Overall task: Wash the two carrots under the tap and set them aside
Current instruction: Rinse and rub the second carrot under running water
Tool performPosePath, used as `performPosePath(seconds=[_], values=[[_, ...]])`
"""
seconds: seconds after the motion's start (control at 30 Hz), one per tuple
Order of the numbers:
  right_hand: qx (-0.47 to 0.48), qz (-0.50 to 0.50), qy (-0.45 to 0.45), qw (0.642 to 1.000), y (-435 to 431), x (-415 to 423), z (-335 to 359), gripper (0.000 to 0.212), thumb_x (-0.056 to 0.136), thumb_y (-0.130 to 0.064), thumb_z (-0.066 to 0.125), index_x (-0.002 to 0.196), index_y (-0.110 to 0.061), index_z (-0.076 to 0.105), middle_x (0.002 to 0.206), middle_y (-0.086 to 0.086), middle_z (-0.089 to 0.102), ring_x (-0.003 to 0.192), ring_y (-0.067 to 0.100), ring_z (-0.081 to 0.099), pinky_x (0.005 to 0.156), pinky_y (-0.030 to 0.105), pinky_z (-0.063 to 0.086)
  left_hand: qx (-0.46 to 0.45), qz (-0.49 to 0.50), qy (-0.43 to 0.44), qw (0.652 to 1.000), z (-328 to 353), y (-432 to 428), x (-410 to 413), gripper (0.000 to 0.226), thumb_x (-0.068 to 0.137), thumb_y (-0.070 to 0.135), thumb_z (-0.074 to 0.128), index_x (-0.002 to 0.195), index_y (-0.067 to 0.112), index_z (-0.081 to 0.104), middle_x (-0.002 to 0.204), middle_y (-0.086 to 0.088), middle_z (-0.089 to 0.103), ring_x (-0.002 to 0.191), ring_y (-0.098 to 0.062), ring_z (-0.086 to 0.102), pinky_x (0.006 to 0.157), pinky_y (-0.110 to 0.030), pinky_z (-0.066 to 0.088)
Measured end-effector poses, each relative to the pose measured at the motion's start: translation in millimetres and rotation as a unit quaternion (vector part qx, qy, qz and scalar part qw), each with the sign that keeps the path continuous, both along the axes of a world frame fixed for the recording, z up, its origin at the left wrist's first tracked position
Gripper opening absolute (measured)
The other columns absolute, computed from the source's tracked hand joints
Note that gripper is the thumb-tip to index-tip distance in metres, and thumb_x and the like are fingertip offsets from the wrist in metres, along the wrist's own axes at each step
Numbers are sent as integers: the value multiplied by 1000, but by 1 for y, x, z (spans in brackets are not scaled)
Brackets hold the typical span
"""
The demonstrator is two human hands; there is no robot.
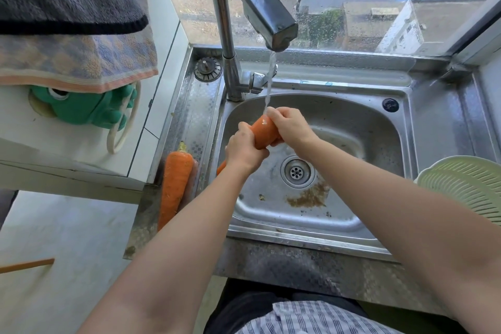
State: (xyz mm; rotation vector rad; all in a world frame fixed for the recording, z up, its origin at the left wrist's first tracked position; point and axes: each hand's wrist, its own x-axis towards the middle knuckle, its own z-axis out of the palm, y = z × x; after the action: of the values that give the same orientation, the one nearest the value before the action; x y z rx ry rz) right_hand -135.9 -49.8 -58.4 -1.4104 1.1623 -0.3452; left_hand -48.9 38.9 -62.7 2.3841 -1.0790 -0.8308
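Note:
Over the steel sink [379, 127] both my hands hold one orange carrot [264, 133] under the running tap [268, 19]. My left hand [244, 150] grips its lower part, with the thin tip poking out below the wrist. My right hand [290, 126] wraps the thick end, where the water stream lands. A second carrot [173, 184] lies lengthwise on the steel ledge left of the basin, apart from both hands.
A pale green colander [466, 187] sits at the right edge of the sink. A drain plug [207, 69] rests behind the ledge. Towels [73, 35] and a green frog-shaped hook [89, 108] hang at left. Brown grit lies near the drain [296, 172].

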Motion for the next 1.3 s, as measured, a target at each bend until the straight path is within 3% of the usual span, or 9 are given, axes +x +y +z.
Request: performPosePath(seconds=[0.1,0.2,0.33,0.5,0.67,0.9,1.1,1.2,1.3], values=[[78,84,-63,991,5,-9,0,32,104,-24,42,119,-3,60,103,11,59,88,21,59,68,30,56,3,23,19,1000,-4,5,5,52,71,19,75,110,8,42,105,-16,63,98,-37,60,84,-48,50],[20,58,-51,997,7,-7,-8,30,102,-20,41,117,-3,61,107,15,60,88,22,58,64,33,54,-5,9,95,995,-4,8,3,59,68,36,68,115,9,44,109,-13,58,103,-32,59,89,-45,51],[-64,7,-18,998,5,-5,-13,25,93,-25,44,89,-16,67,90,5,62,82,24,57,62,37,48,-27,-26,222,974,1,12,2,23,89,16,66,105,15,49,85,3,54,76,-7,54,60,-7,43],[-48,-14,-6,999,4,-5,-9,31,93,-17,48,71,-26,67,98,8,69,93,30,61,61,36,52,-47,-20,177,983,-7,8,9,55,71,19,84,109,12,45,94,1,57,88,-19,60,79,-34,52],[53,-2,-114,992,9,-14,-6,31,100,-29,51,111,-5,68,104,11,69,92,18,62,83,34,54,-84,48,181,979,-10,6,11,65,67,12,85,107,11,34,101,-8,57,98,-27,62,91,-47,51],[-92,-25,5,995,18,4,-5,31,99,-30,49,100,-4,67,100,12,69,95,26,62,87,42,49,-75,33,238,968,-12,6,2,58,78,11,77,119,5,37,99,0,47,88,-11,57,75,-25,50],[152,40,-203,966,17,-12,-10,34,100,-20,52,130,-6,53,114,8,61,103,17,59,92,31,49,-75,22,184,980,-11,2,8,38,81,15,73,108,3,50,107,-11,41,90,-22,59,78,-33,52],[124,7,-186,975,19,-5,-7,27,98,-18,56,122,-8,54,108,7,59,94,16,58,75,24,51,-88,25,185,979,-9,1,1,40,82,8,70,112,1,45,94,0,41,81,-10,57,70,-25,51],[138,-22,-184,973,19,2,-4,15,96,-16,56,111,-14,56,104,8,58,94,20,58,76,29,51,-92,38,195,976,-12,0,0,46,80,4,71,119,-5,47,89,5,41,79,-3,56,60,-11,50]])
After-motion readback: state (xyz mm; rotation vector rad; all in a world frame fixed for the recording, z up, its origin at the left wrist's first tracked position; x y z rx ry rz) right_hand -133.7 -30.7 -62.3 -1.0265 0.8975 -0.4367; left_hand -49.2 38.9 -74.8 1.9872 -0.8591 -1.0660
